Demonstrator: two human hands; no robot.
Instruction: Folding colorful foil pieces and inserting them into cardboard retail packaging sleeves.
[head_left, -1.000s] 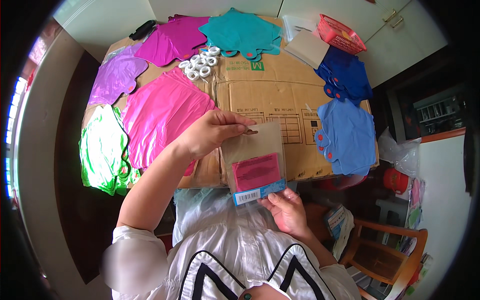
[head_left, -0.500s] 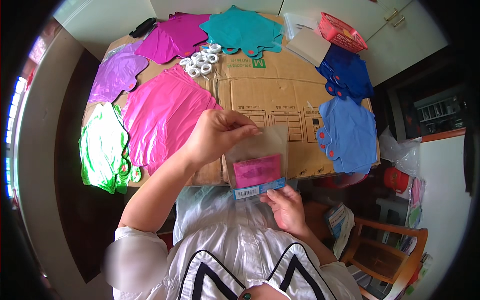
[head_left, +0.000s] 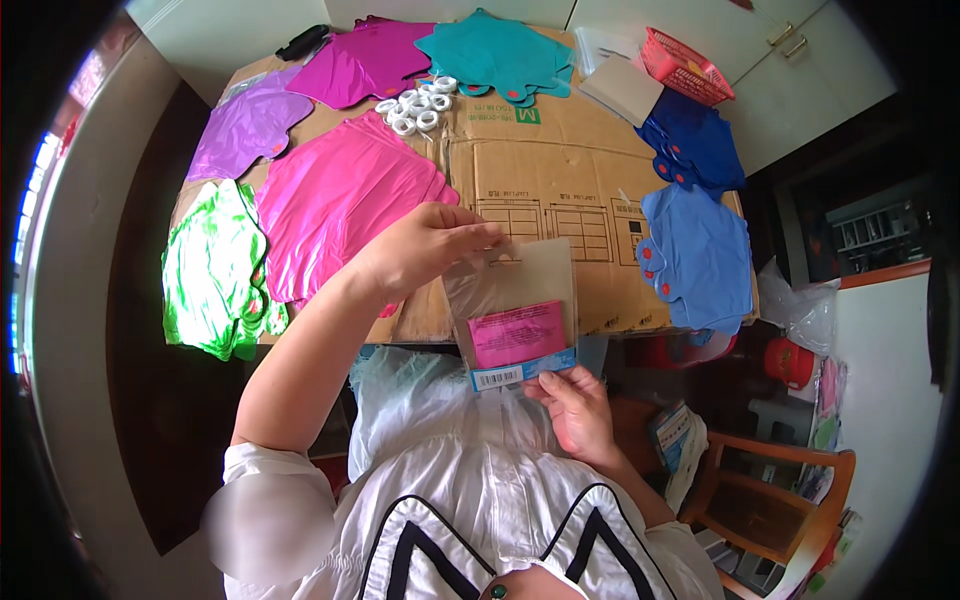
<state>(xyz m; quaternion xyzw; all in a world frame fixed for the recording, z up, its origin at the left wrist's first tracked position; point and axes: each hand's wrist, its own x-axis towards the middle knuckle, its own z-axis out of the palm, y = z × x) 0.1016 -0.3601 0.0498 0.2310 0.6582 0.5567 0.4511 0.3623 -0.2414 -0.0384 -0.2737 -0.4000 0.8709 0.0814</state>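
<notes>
Flat, translucent plastic bag (head_left: 515, 318) was pinched over near edge of cardboard worktop (head_left: 545, 165) | top by left hand (head_left: 440, 242) | bottom by right hand (head_left: 575, 405)

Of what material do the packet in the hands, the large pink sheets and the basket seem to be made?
Packet: probably clear, slightly glossy plastic film; a pink piece shows through it. Large pink sheets: shiny, foil-like film, perhaps metallised plastic, judging by bright streaks and creases. Basket: likely moulded plastic, with regular openings in its walls; its finish is unclear.
</notes>
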